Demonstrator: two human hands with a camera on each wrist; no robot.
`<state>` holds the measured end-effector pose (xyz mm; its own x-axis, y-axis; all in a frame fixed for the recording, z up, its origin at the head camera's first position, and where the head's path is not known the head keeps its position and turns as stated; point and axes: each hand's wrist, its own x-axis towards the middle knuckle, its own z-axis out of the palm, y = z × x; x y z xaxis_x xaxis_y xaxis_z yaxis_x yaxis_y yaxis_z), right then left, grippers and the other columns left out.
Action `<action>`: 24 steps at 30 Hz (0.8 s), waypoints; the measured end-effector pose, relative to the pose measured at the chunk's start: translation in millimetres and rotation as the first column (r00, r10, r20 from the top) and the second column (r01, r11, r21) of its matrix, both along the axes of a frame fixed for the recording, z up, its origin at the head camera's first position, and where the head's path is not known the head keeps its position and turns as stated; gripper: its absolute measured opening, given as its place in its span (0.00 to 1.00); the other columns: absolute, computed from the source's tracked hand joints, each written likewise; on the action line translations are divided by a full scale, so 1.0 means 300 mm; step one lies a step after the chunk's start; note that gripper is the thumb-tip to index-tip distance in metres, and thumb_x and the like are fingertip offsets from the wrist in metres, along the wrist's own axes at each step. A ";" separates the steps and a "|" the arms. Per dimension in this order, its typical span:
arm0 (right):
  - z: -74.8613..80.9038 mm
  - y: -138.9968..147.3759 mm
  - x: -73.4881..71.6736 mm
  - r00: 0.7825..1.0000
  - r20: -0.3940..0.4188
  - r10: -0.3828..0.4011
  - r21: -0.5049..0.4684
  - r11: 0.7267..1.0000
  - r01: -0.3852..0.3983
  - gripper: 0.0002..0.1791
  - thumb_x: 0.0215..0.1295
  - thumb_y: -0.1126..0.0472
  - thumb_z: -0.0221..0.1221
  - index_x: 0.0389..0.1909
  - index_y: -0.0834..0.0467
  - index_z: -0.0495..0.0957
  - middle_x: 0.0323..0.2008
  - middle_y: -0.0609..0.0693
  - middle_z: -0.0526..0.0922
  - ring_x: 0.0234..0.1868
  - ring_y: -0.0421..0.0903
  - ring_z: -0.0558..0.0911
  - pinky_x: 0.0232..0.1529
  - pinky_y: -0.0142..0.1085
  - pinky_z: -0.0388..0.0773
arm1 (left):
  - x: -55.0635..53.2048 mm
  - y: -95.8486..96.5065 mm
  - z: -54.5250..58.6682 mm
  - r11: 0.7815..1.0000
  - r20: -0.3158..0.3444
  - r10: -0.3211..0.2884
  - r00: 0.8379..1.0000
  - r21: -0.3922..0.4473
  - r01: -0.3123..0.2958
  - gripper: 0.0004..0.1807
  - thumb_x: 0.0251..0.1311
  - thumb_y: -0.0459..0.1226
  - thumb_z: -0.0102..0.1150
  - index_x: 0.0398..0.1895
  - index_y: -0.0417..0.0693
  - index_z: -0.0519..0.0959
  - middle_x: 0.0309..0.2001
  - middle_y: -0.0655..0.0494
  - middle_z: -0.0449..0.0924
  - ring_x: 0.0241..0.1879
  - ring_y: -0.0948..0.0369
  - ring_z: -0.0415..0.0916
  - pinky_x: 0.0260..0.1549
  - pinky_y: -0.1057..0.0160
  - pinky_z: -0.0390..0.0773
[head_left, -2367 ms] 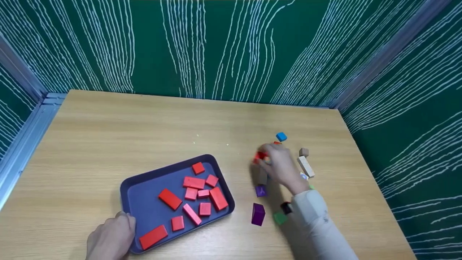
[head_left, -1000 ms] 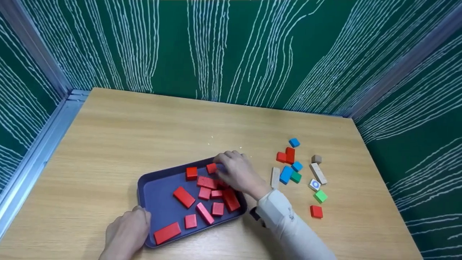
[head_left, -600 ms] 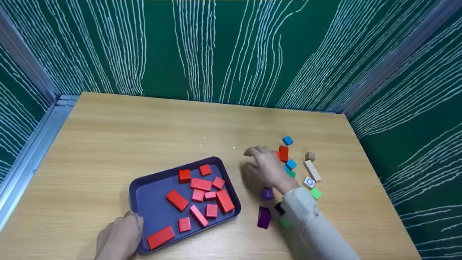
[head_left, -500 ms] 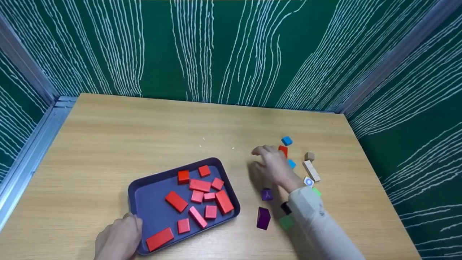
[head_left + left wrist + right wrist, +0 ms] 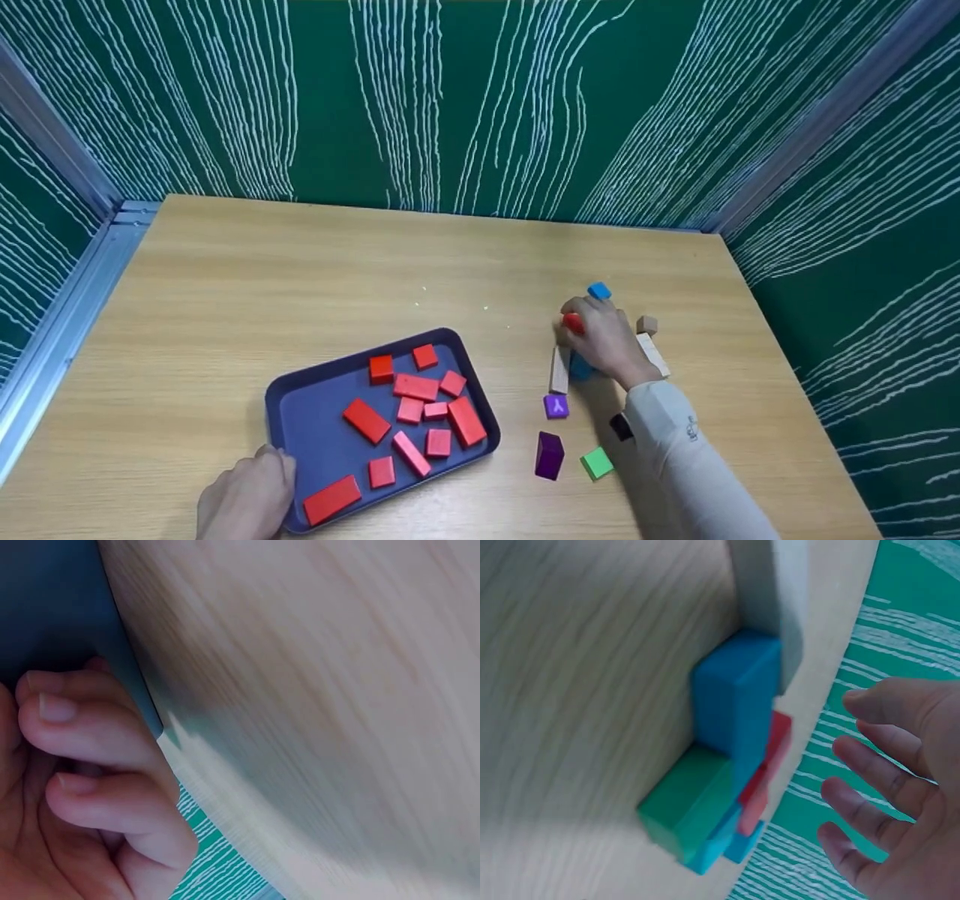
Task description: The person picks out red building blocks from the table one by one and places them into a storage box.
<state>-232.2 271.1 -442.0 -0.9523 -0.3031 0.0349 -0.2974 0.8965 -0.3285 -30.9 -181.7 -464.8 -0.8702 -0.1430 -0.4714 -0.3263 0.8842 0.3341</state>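
Note:
In the head view my left hand (image 5: 247, 495) grips the near left corner of a dark blue tray (image 5: 307, 412). The left wrist view shows its curled fingers (image 5: 97, 731) against the tray's wall (image 5: 131, 637). Several red blocks (image 5: 367, 418) lie in the tray. My right hand (image 5: 604, 337) is over the loose blocks on the right, with a red block (image 5: 574, 323) showing by its thumb and forefinger. In the right wrist view that hand (image 5: 907, 780) has spread fingers, apart from a blue block (image 5: 739, 694), a green block (image 5: 686, 799) and red blocks (image 5: 778, 736).
Around the right hand lie a pale wooden block (image 5: 559, 370), a blue cube (image 5: 599, 290), a brown cube (image 5: 646, 325) and a whitish block (image 5: 652, 354). Nearer are purple blocks (image 5: 550, 455) and a light green block (image 5: 597, 463). Green walls (image 5: 480, 112) border the wooden table (image 5: 315, 262).
My right hand has gone from the tray back right to the loose blocks. One more red block lies at the tray's far side than 2.4 s ago. The left hand keeps its grip.

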 end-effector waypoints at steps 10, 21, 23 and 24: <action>-0.044 0.033 -0.044 0.999 0.038 -0.021 0.066 0.998 0.018 0.20 0.62 0.65 0.68 0.54 0.59 0.77 0.51 0.58 0.79 0.52 0.61 0.73 0.54 0.58 0.69 | 0.007 0.001 0.000 1.000 -0.041 -0.009 0.999 0.003 0.009 0.25 0.74 0.43 0.32 0.38 0.29 0.73 0.30 0.41 0.78 0.29 0.46 0.78 0.29 0.42 0.74; -0.016 0.004 -0.033 0.999 0.042 -0.024 0.077 0.997 0.021 0.18 0.61 0.63 0.69 0.51 0.56 0.77 0.49 0.56 0.80 0.51 0.57 0.71 0.53 0.54 0.67 | 0.007 0.002 0.010 1.000 0.006 0.000 1.000 0.009 0.000 0.25 0.74 0.42 0.30 0.39 0.29 0.73 0.22 0.49 0.70 0.23 0.52 0.70 0.26 0.48 0.71; -0.002 -0.018 -0.020 0.999 0.030 -0.015 0.057 0.998 0.013 0.18 0.60 0.62 0.70 0.51 0.56 0.78 0.49 0.55 0.81 0.51 0.56 0.71 0.53 0.53 0.66 | 0.009 0.000 0.009 1.000 -0.004 -0.005 1.000 0.010 0.005 0.26 0.75 0.43 0.30 0.39 0.28 0.73 0.23 0.48 0.72 0.24 0.51 0.71 0.27 0.46 0.72; 0.005 -0.030 -0.012 1.000 0.016 -0.002 0.046 0.999 0.002 0.18 0.60 0.61 0.71 0.50 0.56 0.78 0.49 0.54 0.82 0.51 0.56 0.71 0.53 0.53 0.65 | 0.009 -0.001 0.010 1.000 -0.005 -0.005 1.000 0.009 0.005 0.26 0.75 0.43 0.30 0.39 0.29 0.73 0.24 0.48 0.72 0.25 0.51 0.71 0.28 0.46 0.73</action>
